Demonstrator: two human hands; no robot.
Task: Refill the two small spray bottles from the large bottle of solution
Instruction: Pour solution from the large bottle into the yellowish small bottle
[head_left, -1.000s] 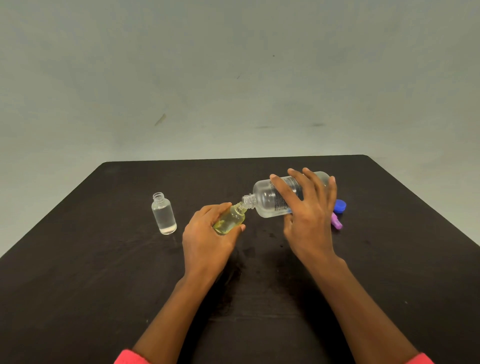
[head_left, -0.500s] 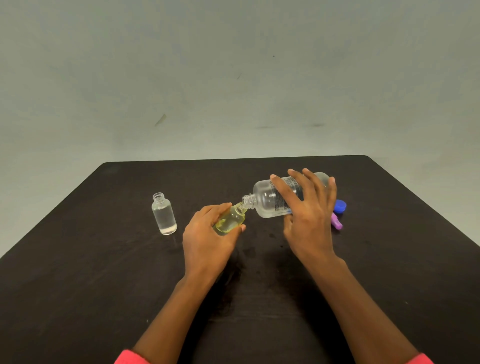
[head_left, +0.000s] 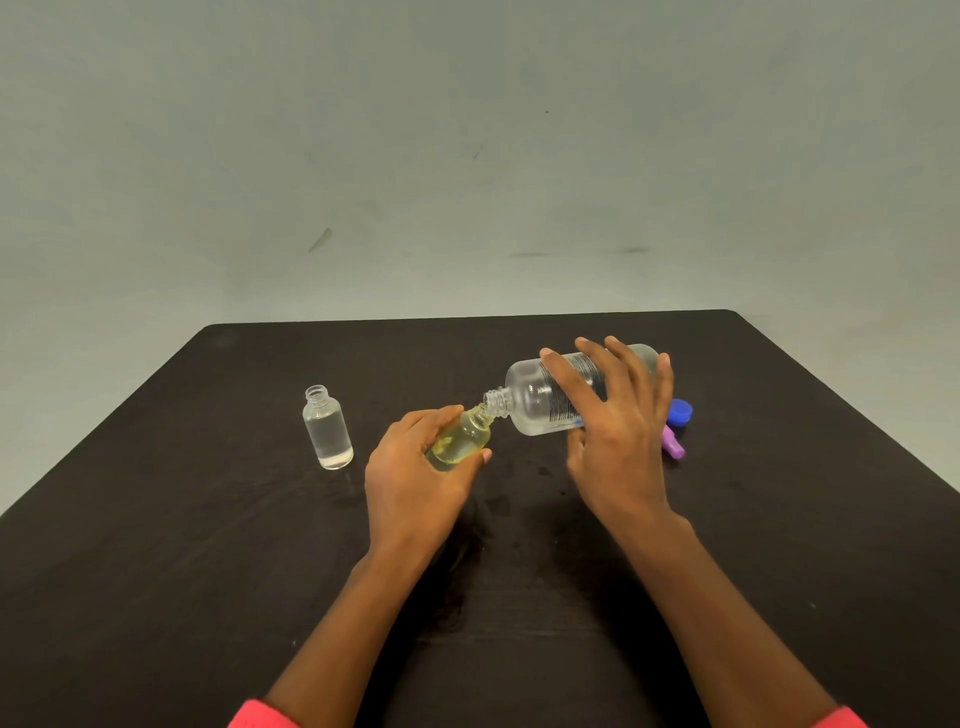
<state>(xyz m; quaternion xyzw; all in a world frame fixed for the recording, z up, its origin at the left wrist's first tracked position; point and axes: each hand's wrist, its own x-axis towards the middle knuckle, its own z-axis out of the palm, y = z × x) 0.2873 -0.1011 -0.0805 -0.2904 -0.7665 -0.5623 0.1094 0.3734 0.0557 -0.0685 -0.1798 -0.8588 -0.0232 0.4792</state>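
Large bottle tipped almost flat above the bench, neck to the left, mouth touching or just over the mouth of the yellow bottle; held by the right hand, fingers spread across the label, thumb underneath. Yellow bottle tilted up toward that neck, gripped in the curled left hand, partly filled with yellowish liquid. Step in hand, by the look of it: pouring into the second of the two small bottles. Stream itself too fine to make out. Clear bottle upright and uncapped off to the left, well apart from both hands, with clear liquid inside, level hard to read; possibly filled already. Next, most likely: watching the level, keeping both narrow mouths lined up with little room for a miss, easing off the pour before any overflow, then setting both down and fitting the tops. Blue cap and purple piece, perhaps a spray top, lying on the bench just behind the right hand. Bench dark and matt, with faint wet-looking marks between the hands. Behind it a plain pale grey-green wall with a few scuffs. Pink sleeves at the lower edge.
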